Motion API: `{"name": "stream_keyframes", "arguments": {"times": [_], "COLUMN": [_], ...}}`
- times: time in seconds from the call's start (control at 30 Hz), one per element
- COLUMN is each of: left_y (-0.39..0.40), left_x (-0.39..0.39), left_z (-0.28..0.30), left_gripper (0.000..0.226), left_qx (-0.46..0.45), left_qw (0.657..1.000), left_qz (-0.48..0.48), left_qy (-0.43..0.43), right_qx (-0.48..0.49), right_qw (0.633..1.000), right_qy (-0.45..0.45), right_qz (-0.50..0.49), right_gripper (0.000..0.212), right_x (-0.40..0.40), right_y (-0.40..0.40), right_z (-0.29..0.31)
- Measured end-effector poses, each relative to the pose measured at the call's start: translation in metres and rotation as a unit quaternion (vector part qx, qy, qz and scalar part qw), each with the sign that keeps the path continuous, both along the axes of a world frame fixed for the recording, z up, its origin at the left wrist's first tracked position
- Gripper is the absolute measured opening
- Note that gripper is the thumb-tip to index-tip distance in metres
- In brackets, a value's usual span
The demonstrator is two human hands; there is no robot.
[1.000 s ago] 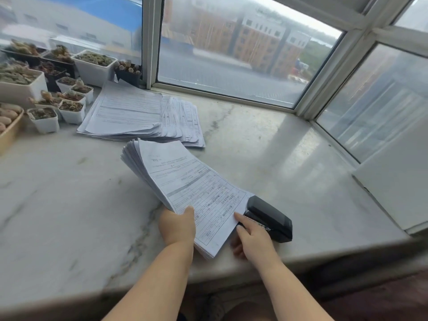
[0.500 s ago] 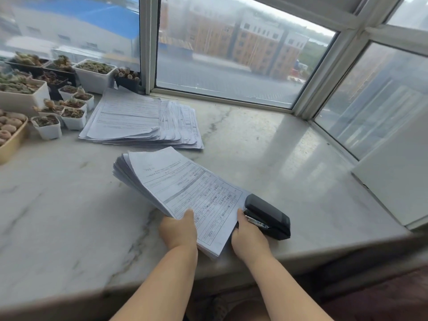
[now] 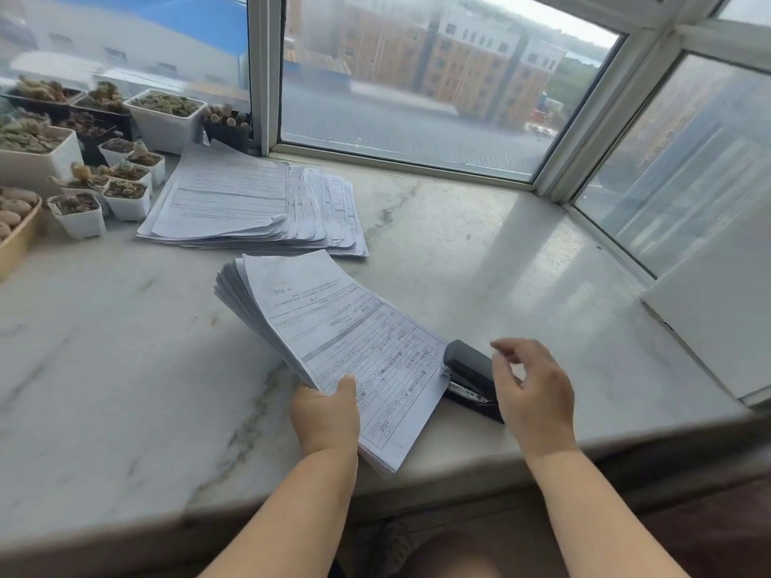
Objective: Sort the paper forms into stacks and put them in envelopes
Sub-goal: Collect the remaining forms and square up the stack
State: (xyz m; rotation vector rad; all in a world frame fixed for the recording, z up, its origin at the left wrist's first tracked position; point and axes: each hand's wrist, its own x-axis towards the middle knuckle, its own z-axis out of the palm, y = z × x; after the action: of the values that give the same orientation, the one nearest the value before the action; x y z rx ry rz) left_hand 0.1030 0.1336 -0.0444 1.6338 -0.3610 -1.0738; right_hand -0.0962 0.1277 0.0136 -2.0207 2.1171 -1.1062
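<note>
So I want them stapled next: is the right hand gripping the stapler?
No, the right hand hovers open above the stapler.

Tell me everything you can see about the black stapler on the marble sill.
The stapler is a dark grey to black desk model that looks like plastic, with a rounded top arm and a silvery metal strip showing beneath it. It lies flat on the marble sill near the front edge, its nose pointing at the corner of the held stack of forms, which seems to sit in its mouth. The right hand hovers over its rear end, hiding that part; contact cannot be told.
</note>
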Motion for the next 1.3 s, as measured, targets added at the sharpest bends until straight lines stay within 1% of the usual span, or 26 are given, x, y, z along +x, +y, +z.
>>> {"name": "stream_keyframes", "arguments": {"times": [0.03, 0.07, 0.13, 0.2, 0.27, 0.37, 0.43, 0.5, 0.7, 0.83, 0.9, 1.0, 1.13, 1.3], "left_y": [0.000, 0.000, -0.001, -0.001, 0.000, 0.005, 0.009, 0.012, 0.017, 0.021, 0.025, 0.030, 0.035, 0.037], "left_x": [-0.001, -0.001, -0.002, -0.003, -0.003, -0.002, -0.001, -0.001, 0.001, 0.002, 0.002, -0.001, -0.006, -0.007], "left_z": [0.001, 0.001, 0.001, 0.002, 0.004, 0.007, 0.008, 0.009, 0.010, 0.006, 0.003, 0.001, 0.004, 0.006], "left_gripper": [0.008, 0.007, 0.007, 0.007, 0.010, 0.019, 0.020, 0.020, 0.022, 0.021, 0.016, 0.007, 0.007, 0.009], "left_qx": [0.004, 0.006, 0.007, 0.006, 0.003, -0.001, 0.000, 0.000, 0.005, 0.006, 0.008, 0.010, 0.013, 0.022], "left_qw": [1.000, 1.000, 1.000, 1.000, 1.000, 1.000, 1.000, 0.999, 0.998, 0.998, 0.999, 0.998, 0.998, 0.998], "left_qz": [0.001, 0.002, 0.005, 0.008, 0.011, 0.019, 0.024, 0.028, 0.043, 0.044, 0.042, 0.046, 0.051, 0.050], "left_qy": [0.002, 0.002, 0.004, 0.006, 0.006, 0.011, 0.020, 0.026, 0.042, 0.042, 0.031, 0.039, 0.041, 0.027], "right_qx": [0.048, 0.128, 0.274, 0.359, 0.394, 0.395, 0.407, 0.424, 0.460, 0.453, 0.450, 0.452, 0.464, 0.432], "right_qw": [0.998, 0.989, 0.950, 0.919, 0.910, 0.913, 0.910, 0.903, 0.883, 0.887, 0.888, 0.887, 0.883, 0.900], "right_qy": [-0.034, -0.073, -0.128, -0.125, -0.094, -0.069, -0.056, -0.051, -0.071, -0.046, -0.043, -0.035, -0.026, -0.006], "right_qz": [0.007, 0.024, 0.076, 0.102, 0.094, 0.071, 0.054, 0.044, 0.062, 0.080, 0.083, 0.090, 0.065, 0.056], "right_gripper": [0.018, 0.022, 0.030, 0.036, 0.044, 0.057, 0.070, 0.076, 0.066, 0.067, 0.066, 0.068, 0.070, 0.066], "right_x": [-0.004, -0.004, -0.001, 0.004, 0.005, 0.001, -0.001, -0.002, 0.002, 0.004, 0.004, 0.002, -0.004, 0.004], "right_y": [-0.015, -0.030, -0.057, -0.072, -0.079, -0.083, -0.086, -0.088, -0.096, -0.100, -0.102, -0.103, -0.106, -0.107], "right_z": [0.009, 0.015, 0.016, 0.009, 0.001, -0.008, -0.012, -0.012, 0.004, 0.004, 0.001, -0.003, -0.010, -0.014]}}
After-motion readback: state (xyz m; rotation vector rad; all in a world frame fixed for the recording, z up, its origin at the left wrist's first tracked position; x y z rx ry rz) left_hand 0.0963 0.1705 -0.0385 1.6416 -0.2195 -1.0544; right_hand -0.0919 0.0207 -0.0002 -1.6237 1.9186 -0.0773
